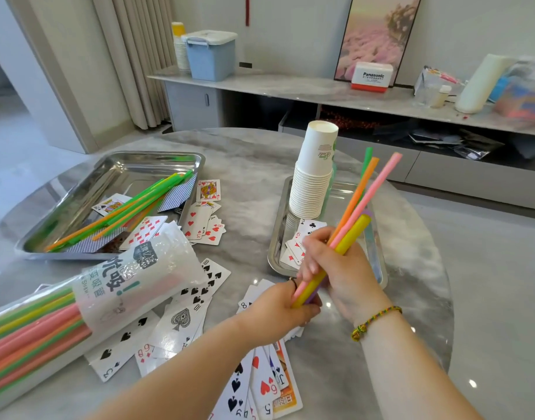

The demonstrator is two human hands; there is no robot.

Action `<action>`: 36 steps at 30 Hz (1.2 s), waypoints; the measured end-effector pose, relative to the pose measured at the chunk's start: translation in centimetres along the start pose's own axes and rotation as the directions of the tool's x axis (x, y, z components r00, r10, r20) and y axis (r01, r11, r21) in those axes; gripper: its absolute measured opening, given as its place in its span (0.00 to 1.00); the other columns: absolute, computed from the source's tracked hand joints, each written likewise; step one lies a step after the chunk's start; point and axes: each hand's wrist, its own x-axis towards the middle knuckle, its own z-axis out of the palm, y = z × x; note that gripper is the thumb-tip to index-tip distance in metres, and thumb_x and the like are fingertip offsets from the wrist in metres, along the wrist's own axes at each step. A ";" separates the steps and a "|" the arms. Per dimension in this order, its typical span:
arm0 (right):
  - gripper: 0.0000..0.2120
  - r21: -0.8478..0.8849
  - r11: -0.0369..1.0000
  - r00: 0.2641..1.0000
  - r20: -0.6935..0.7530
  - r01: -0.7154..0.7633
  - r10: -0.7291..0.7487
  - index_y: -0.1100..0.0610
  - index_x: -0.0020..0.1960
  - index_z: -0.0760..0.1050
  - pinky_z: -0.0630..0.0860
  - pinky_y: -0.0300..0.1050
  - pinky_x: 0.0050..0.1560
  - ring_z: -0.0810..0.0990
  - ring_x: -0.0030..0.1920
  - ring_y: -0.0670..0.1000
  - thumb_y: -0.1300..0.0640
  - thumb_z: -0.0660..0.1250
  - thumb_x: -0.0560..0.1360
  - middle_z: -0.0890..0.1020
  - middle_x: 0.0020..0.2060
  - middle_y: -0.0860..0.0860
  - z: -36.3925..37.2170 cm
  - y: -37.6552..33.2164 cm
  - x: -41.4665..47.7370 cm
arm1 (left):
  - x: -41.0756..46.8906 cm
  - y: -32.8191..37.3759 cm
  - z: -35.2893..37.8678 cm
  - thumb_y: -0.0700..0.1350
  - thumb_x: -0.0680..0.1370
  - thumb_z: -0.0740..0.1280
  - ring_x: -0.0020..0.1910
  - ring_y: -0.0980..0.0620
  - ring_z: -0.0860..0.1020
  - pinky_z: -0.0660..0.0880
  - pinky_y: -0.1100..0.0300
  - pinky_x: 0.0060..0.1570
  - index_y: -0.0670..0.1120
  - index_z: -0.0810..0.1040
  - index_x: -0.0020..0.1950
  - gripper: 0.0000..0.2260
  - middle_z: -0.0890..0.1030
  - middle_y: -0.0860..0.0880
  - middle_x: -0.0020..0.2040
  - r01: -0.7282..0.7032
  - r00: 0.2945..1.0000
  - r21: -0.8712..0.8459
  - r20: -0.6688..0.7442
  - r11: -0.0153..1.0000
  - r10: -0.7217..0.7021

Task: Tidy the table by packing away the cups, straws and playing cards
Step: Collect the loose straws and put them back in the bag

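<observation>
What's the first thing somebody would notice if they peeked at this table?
Probably the bright straws sticking up in the middle, held by the left hand and right hand. Next, the tall stack of cups standing in the tray just behind, and the cards scattered over the table in front.

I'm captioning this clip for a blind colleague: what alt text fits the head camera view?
A left hand and right hand grip a bundle of thick coloured plastic straws above a grey marble table strewn with playing cards. Behind, a tall stack of white paper cups stands in a steel tray; at left, a second steel tray holds thin straws.
</observation>
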 end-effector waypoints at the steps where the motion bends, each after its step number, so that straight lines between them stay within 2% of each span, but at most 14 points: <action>1: 0.16 0.076 0.997 0.999 -0.039 0.024 -0.021 0.54 0.29 0.71 0.73 0.40 0.25 0.69 0.19 0.47 0.68 0.62 0.72 0.68 0.17 0.47 0.1 0.0 0.1 | -0.1 0.0 -0.3 0.40 0.75 0.64 0.30 0.62 0.73 0.70 0.73 0.35 0.56 0.71 0.35 0.12 0.73 0.56 0.32 0.005 1.000 0.000 -0.002 1.000 -0.005; 4: 0.10 0.163 0.985 0.997 -0.063 0.054 -0.044 0.55 0.31 0.71 0.74 0.39 0.25 0.70 0.19 0.47 0.65 0.66 0.68 0.69 0.17 0.47 0.2 -0.1 0.2 | -0.7 -0.1 -0.9 0.43 0.76 0.64 0.29 0.61 0.71 0.68 0.75 0.33 0.55 0.69 0.36 0.10 0.72 0.55 0.31 0.022 1.000 0.033 -0.011 0.999 -0.022; 6: 0.11 0.158 0.987 0.999 -0.026 0.032 -0.028 0.53 0.29 0.74 0.75 0.40 0.27 0.72 0.21 0.47 0.66 0.66 0.67 0.71 0.17 0.48 0.1 -0.1 0.1 | -0.9 -0.1 -0.9 0.45 0.76 0.63 0.29 0.60 0.69 0.66 0.74 0.30 0.54 0.68 0.35 0.10 0.70 0.55 0.31 0.037 0.999 0.065 -0.014 0.997 -0.036; 9: 0.14 0.137 0.990 0.999 0.026 -0.030 0.026 0.55 0.34 0.74 0.76 0.40 0.27 0.75 0.22 0.48 0.70 0.59 0.72 0.73 0.18 0.50 0.6 0.5 -0.1 | -1.1 0.1 -1.2 0.44 0.76 0.64 0.30 0.59 0.69 0.67 0.73 0.31 0.52 0.68 0.35 0.11 0.70 0.53 0.31 0.039 0.999 0.099 -0.021 0.994 -0.037; 12: 0.13 0.140 0.990 1.000 -0.018 -0.012 0.014 0.57 0.37 0.71 0.74 0.39 0.26 0.71 0.20 0.46 0.70 0.56 0.74 0.70 0.17 0.47 1.4 0.9 -0.2 | -1.5 0.3 -2.1 0.47 0.73 0.67 0.35 0.55 0.74 0.70 0.72 0.36 0.52 0.70 0.38 0.07 0.75 0.51 0.36 0.059 0.998 0.218 -0.006 0.974 -0.059; 14: 0.14 0.186 0.982 0.997 -0.078 0.030 -0.015 0.57 0.36 0.71 0.73 0.38 0.25 0.69 0.19 0.45 0.70 0.56 0.75 0.68 0.17 0.46 1.4 0.6 -0.1 | -2.0 0.6 -3.1 0.49 0.71 0.70 0.37 0.58 0.72 0.66 0.77 0.33 0.53 0.73 0.44 0.07 0.74 0.54 0.39 0.062 0.997 0.340 0.011 0.938 -0.070; 16: 0.13 0.226 0.972 0.987 -0.157 0.068 -0.032 0.56 0.36 0.71 0.72 0.36 0.25 0.68 0.19 0.45 0.70 0.56 0.75 0.67 0.16 0.46 1.0 0.2 0.1 | -2.7 0.8 -4.6 0.51 0.70 0.71 0.46 0.60 0.72 0.66 0.78 0.41 0.54 0.71 0.60 0.20 0.74 0.57 0.47 0.088 0.996 0.411 -0.020 0.907 -0.087; 19: 0.12 0.238 0.965 0.964 -0.261 0.110 -0.045 0.57 0.38 0.70 0.72 0.35 0.25 0.68 0.19 0.44 0.69 0.56 0.75 0.67 0.16 0.46 0.3 -0.1 0.3 | -4.3 0.7 -7.5 0.55 0.71 0.68 0.59 0.58 0.70 0.61 0.70 0.54 0.55 0.66 0.67 0.25 0.74 0.57 0.57 0.110 0.969 0.610 -0.242 0.785 0.052; 22: 0.12 0.225 0.968 0.953 -0.299 0.113 -0.041 0.56 0.38 0.71 0.73 0.34 0.25 0.68 0.19 0.44 0.68 0.56 0.75 0.68 0.17 0.46 0.3 0.1 0.2 | -5.8 -0.4 -10.5 0.61 0.70 0.65 0.70 0.53 0.57 0.46 0.63 0.65 0.53 0.58 0.71 0.34 0.63 0.54 0.70 0.307 0.860 0.789 -0.469 0.532 0.200; 25: 0.12 0.178 0.979 0.956 -0.291 0.098 -0.042 0.57 0.38 0.72 0.73 0.34 0.25 0.68 0.19 0.43 0.68 0.56 0.75 0.68 0.16 0.47 0.8 0.6 0.1 | -6.6 -1.9 -12.8 0.68 0.63 0.66 0.74 0.49 0.48 0.40 0.54 0.71 0.50 0.44 0.74 0.49 0.51 0.50 0.75 0.540 0.807 0.736 -0.591 0.409 -0.001; 28: 0.11 0.165 0.981 0.961 -0.273 0.098 -0.050 0.58 0.39 0.72 0.73 0.34 0.26 0.68 0.19 0.44 0.69 0.56 0.75 0.67 0.16 0.47 1.1 0.8 -0.1 | -6.5 -3.3 -13.6 0.69 0.62 0.67 0.74 0.46 0.48 0.42 0.50 0.72 0.47 0.40 0.73 0.53 0.47 0.47 0.76 0.615 0.784 0.723 -0.604 0.314 -0.146; 30: 0.11 0.159 0.983 0.962 -0.268 0.096 -0.051 0.57 0.39 0.72 0.74 0.35 0.26 0.68 0.19 0.43 0.69 0.56 0.75 0.68 0.16 0.47 1.1 0.9 -0.3 | -6.2 -4.0 -13.6 0.67 0.63 0.67 0.74 0.46 0.52 0.46 0.50 0.72 0.47 0.40 0.73 0.52 0.50 0.46 0.76 0.628 0.776 0.719 -0.609 0.298 -0.165; 33: 0.11 0.139 0.986 0.962 -0.268 0.094 -0.054 0.57 0.39 0.72 0.74 0.36 0.26 0.69 0.20 0.44 0.68 0.57 0.75 0.68 0.16 0.47 1.1 1.1 -0.3 | -5.6 -4.5 -13.6 0.66 0.64 0.66 0.70 0.46 0.61 0.55 0.52 0.69 0.47 0.43 0.74 0.49 0.61 0.47 0.72 0.632 0.772 0.732 -0.621 0.256 -0.131; 36: 0.12 0.139 0.986 0.964 -0.261 0.092 -0.053 0.55 0.36 0.73 0.75 0.37 0.26 0.70 0.20 0.44 0.68 0.59 0.74 0.69 0.17 0.46 1.0 1.1 -0.3 | -5.2 -4.6 -13.5 0.65 0.66 0.65 0.66 0.47 0.66 0.57 0.52 0.67 0.48 0.45 0.73 0.46 0.68 0.49 0.67 0.610 0.791 0.767 -0.606 0.198 -0.092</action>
